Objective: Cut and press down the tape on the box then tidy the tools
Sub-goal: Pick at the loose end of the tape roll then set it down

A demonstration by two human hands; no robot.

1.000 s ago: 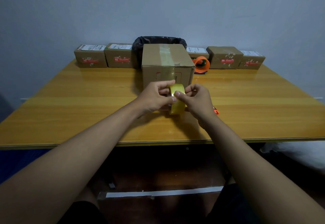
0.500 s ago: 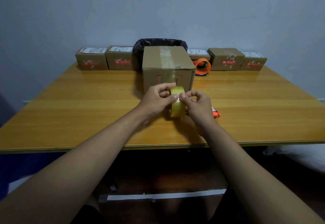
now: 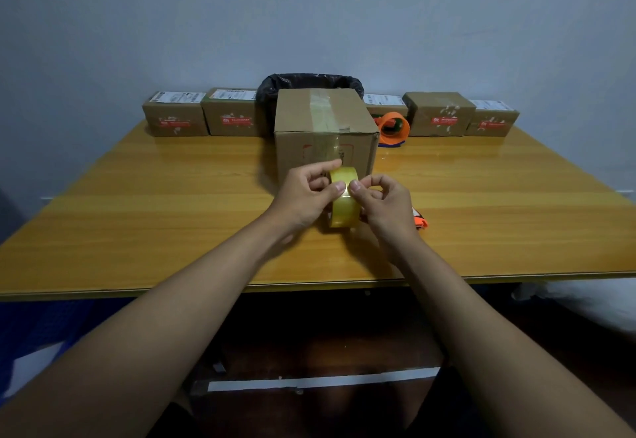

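Note:
A brown cardboard box (image 3: 323,121) stands mid-table, with clear tape running along its top and down its front face. In front of it a yellowish roll of clear tape (image 3: 344,210) stands on edge on the table. My left hand (image 3: 306,193) grips the roll from the left, thumb on its top. My right hand (image 3: 385,203) pinches the top of the roll with thumb and forefinger, right beside the left thumb. An orange cutter (image 3: 420,221) lies on the table just right of my right hand, mostly hidden by it.
Several small labelled parcels (image 3: 175,117) line the back of the wooden table (image 3: 137,217). A black-lined bin (image 3: 309,81) stands behind the box. An orange tape dispenser (image 3: 392,127) lies at the box's right rear.
Both hands stay on the roll. My right thumb and forefinger have shifted up to the top of the roll, closer to my left thumb. The view tilted slightly.

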